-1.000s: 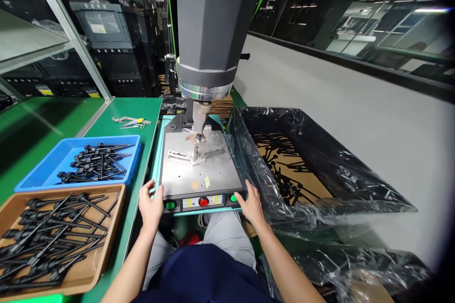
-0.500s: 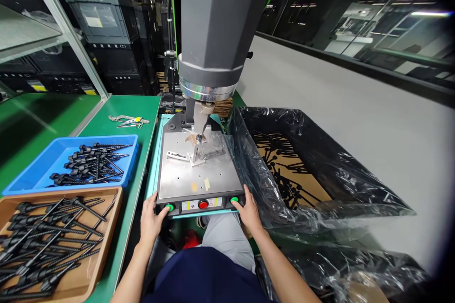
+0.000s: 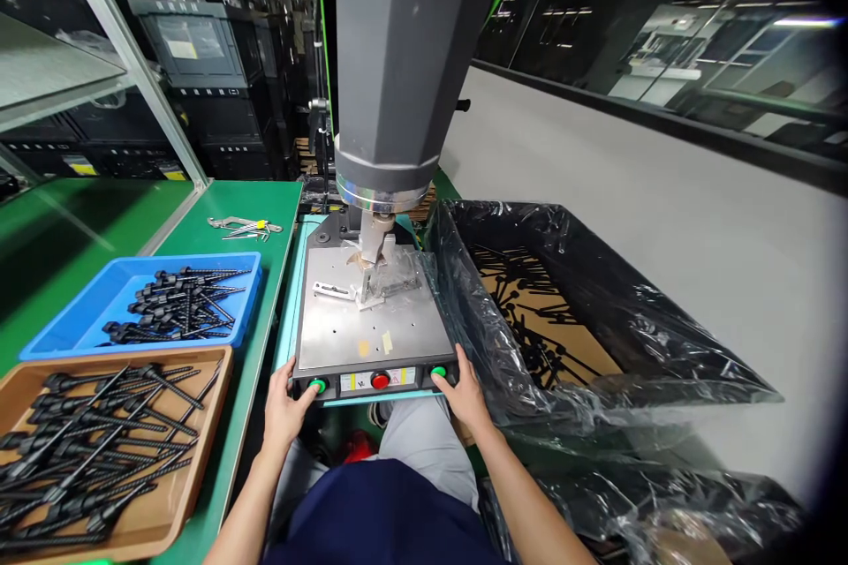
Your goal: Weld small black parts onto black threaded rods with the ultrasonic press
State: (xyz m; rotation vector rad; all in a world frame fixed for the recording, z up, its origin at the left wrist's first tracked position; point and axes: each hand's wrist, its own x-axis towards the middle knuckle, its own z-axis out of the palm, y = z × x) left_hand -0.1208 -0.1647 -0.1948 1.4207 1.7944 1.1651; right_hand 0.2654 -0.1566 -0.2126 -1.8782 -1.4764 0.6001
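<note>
My left hand (image 3: 284, 406) rests on the front left corner of a machine base, its thumb on a green button (image 3: 319, 386) and its fingers spread along the side. At the front right corner my right hand (image 3: 467, 395) does the same, thumb at the other green button (image 3: 438, 372). A red button (image 3: 380, 380) sits between them. Above the metal plate (image 3: 337, 337) hangs the grey machine head (image 3: 388, 71). Its metal tip (image 3: 374, 237) reaches down to the small clamped fixture (image 3: 368, 296), where a workpiece cannot be made out clearly. Neither hand holds a loose part.
On the green bench (image 3: 255, 194) at left are a blue tray (image 3: 86, 300) and a brown tray (image 3: 215, 371), both with black threaded parts. Pliers and keys (image 3: 245, 227) lie behind. At right stands a plastic-lined box (image 3: 662, 318) with more black parts.
The machine head has come down, bringing its metal tip onto the fixture. Both hands stay at the green buttons. The view has shifted slightly.
</note>
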